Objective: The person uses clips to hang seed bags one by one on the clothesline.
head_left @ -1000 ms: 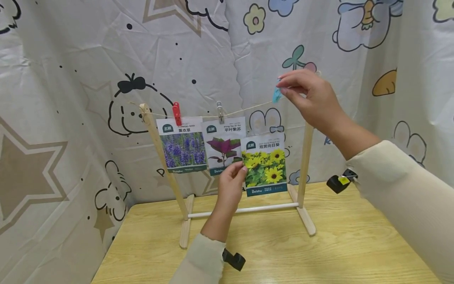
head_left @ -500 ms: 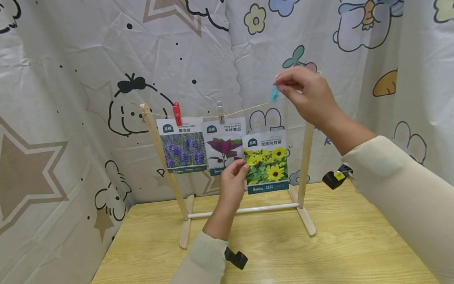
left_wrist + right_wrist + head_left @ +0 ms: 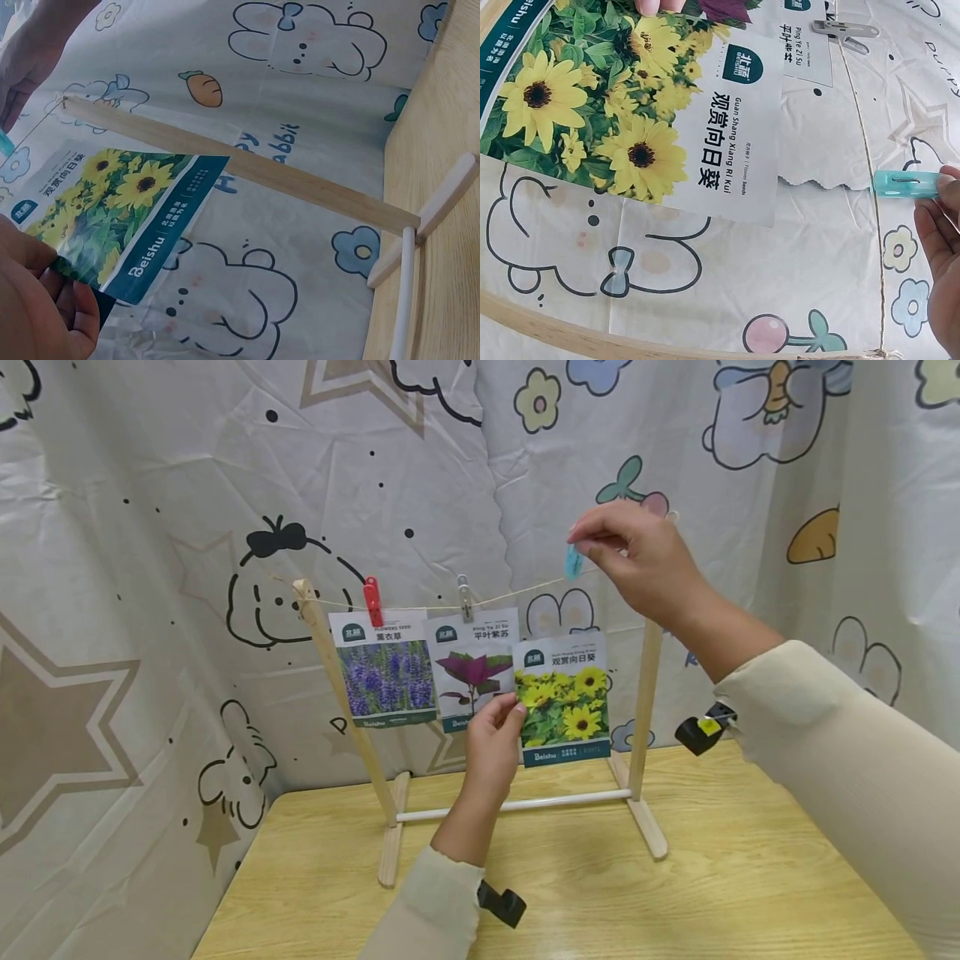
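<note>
My left hand (image 3: 492,747) pinches the left edge of a sunflower seed packet (image 3: 564,702), held upright below the string. Up at the string (image 3: 864,112), my right hand (image 3: 641,560) pinches a light blue clothespin (image 3: 906,184) between thumb and fingers. In the right wrist view the clothespin's tip overlaps the string, and the packet's top edge is apart from it. A lavender packet (image 3: 386,677) hangs from a red clothespin (image 3: 372,602). Beside it a purple-leaf packet (image 3: 472,664) hangs from a grey clothespin (image 3: 465,599), its lower part behind my left fingers.
The string runs between two wooden posts (image 3: 641,718) of a stand with flat feet (image 3: 648,829) and a white crossbar (image 3: 562,802). It stands on a wood-grain table (image 3: 585,893). A patterned curtain (image 3: 435,460) hangs behind.
My right hand has moved a little left along the string with the blue clothespin. My left hand has raised the sunflower packet slightly and shifted it a bit right.
</note>
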### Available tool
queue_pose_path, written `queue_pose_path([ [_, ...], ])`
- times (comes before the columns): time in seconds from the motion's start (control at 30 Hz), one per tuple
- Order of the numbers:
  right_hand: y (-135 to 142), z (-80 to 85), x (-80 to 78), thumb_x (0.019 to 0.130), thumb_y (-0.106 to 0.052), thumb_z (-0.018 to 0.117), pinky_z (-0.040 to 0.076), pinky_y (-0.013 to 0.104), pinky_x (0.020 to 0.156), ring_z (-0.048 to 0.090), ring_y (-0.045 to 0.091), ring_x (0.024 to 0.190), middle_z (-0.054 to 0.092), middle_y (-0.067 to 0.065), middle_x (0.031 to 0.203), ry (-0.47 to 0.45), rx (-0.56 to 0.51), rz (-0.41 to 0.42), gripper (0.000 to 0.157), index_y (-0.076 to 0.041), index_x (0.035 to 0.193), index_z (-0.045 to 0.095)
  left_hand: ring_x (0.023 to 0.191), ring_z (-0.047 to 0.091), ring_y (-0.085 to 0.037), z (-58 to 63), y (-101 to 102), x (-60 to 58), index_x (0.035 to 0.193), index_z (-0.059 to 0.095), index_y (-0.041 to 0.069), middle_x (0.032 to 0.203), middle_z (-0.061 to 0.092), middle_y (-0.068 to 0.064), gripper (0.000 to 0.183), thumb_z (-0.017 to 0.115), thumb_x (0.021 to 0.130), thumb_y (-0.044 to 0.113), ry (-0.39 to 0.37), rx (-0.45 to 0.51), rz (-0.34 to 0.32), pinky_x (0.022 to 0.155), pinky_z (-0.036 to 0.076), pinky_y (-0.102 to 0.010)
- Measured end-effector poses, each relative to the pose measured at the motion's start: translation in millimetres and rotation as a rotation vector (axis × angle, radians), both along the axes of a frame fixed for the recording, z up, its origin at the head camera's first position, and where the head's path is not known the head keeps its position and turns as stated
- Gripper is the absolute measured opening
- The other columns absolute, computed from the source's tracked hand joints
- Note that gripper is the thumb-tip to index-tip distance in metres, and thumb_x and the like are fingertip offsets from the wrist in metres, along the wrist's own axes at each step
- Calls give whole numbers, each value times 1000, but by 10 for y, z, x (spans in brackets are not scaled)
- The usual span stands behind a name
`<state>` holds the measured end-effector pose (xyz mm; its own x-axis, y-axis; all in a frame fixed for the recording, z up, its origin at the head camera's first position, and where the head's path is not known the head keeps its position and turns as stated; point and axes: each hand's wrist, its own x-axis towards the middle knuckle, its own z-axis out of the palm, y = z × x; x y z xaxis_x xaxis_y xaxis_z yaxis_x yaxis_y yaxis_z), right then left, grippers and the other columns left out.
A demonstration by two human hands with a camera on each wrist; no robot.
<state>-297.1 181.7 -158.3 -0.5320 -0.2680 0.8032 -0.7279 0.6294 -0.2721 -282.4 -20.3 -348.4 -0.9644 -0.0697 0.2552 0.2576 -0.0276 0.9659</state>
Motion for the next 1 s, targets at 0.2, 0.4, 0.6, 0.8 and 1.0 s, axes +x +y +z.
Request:
queue_pose_path([
  [0.2,-14,-14,-11,102,-10,59,47,9,91,58,1,100,69,2,113,-32,-4,-9,17,-7,112,71,109,61,-20,19,13,-6,126,67,3,121,67,-13,27,60,102,15,-12,-4,10,97,53,-33],
  [0.4,-25,-31,-17,102,-10,58,47,11,92,61,8,103,69,3,114,-54,4,-24,17,-6,113,71,110,61,-21,57,30,-5,125,67,3,120,67,-13,28,60,102,16,1,-27,21,98,53,-36],
  [0.6,-39,-44,-10,102,-11,58,49,14,95,62,12,105,68,4,115,-75,7,-37,18,-6,114,71,111,61,-21,88,30,-13,125,68,6,120,67,-10,27,60,102,18,8,-59,32,99,53,-37],
  [0.8,-52,-51,-19,102,-11,58,47,11,92,62,12,104,69,5,114,-69,17,-30,17,-6,113,71,112,62,-22,102,41,-16,126,68,6,121,68,-10,28,61,101,18,16,-56,36,99,54,-37],
  [1.0,-47,-75,-35,102,-11,58,46,9,89,61,10,101,69,6,114,-69,23,-19,18,-4,113,71,112,62,-22,109,54,-28,125,68,6,121,68,-10,27,62,101,17,26,-47,40,100,54,-38],
])
